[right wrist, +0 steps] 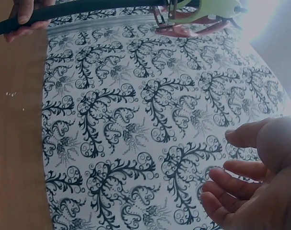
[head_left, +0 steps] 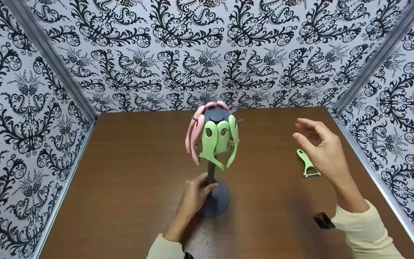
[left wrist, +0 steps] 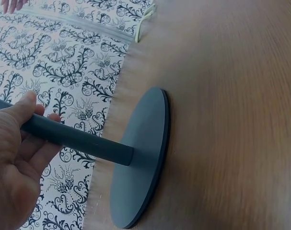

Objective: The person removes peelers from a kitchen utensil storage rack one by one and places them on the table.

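My left hand (head_left: 191, 196) grips the post (left wrist: 78, 139) of a dark grey stand just above its round base (head_left: 218, 201). Pink peelers (head_left: 192, 138) hang on the left and back of the stand's top, green peelers (head_left: 210, 142) on the front and right. One green peeler in front hangs at a slant. My right hand (head_left: 323, 151) is raised at the right, its fingers loosely bent with nothing between them. Below it in the head view, a single green peeler (head_left: 307, 163) lies on the table; the left wrist view shows it at the table's edge.
The brown wooden table (head_left: 131, 172) is enclosed at the back and sides by panels with black scroll patterns (head_left: 192, 64). Grey metal strips run along the corners. Several dark hooks (head_left: 236, 108) stick out around the stand's top. A black wrist device (head_left: 324, 220) sits at the right sleeve.
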Tool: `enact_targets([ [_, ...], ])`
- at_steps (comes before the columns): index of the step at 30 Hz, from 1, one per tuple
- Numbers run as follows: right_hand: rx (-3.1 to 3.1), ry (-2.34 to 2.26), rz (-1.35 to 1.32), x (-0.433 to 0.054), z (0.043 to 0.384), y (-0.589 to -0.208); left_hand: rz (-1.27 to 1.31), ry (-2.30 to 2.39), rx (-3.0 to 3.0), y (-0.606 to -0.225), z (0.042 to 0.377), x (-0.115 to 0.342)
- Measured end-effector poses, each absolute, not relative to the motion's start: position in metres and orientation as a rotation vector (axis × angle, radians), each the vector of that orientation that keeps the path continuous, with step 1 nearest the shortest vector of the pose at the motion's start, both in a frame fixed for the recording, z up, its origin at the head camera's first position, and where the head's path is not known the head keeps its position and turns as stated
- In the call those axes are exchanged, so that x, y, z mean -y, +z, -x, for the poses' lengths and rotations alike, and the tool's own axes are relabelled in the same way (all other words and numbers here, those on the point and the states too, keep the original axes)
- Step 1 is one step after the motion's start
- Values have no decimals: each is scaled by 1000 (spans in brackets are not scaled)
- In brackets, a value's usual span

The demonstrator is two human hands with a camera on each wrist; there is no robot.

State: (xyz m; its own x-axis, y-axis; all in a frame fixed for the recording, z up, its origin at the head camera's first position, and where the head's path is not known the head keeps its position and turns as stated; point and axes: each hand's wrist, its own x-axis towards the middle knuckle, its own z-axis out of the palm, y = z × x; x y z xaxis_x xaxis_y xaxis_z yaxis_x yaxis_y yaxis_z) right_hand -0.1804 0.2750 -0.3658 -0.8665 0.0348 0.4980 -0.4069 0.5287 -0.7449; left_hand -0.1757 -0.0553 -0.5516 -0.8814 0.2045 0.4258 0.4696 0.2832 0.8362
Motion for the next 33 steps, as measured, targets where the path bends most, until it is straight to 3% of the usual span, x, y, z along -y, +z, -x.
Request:
enact_targets([
  [33,2242,1247,-685,-228,171,-313,475,-1561,2233,-557,172,44],
])
